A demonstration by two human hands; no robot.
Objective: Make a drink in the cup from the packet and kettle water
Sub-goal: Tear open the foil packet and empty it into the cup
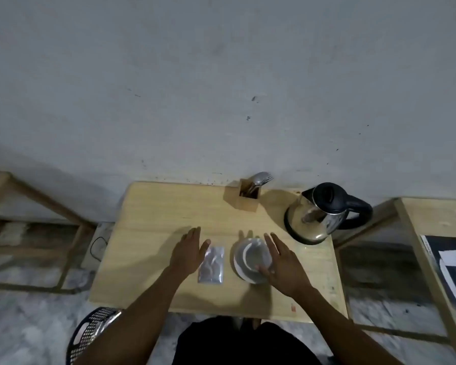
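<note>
A pale cup [252, 255] stands on a saucer near the middle of the small wooden table [153, 233]. A silvery packet [212, 264] lies flat just to its left. A steel kettle [317, 216] with a black lid and handle stands at the back right. My left hand [188, 248] hovers flat beside the packet's left edge, fingers spread, holding nothing. My right hand [282, 264] reaches over the cup's right side with its fingers apart; the thumb lies against the saucer's near rim. The picture is blurred.
A wooden holder [246, 200] with spoons and forks stands at the back by the wall. A black perforated basket [90, 333] sits on the floor at the lower left. Another wooden table with papers [453, 270] stands to the right.
</note>
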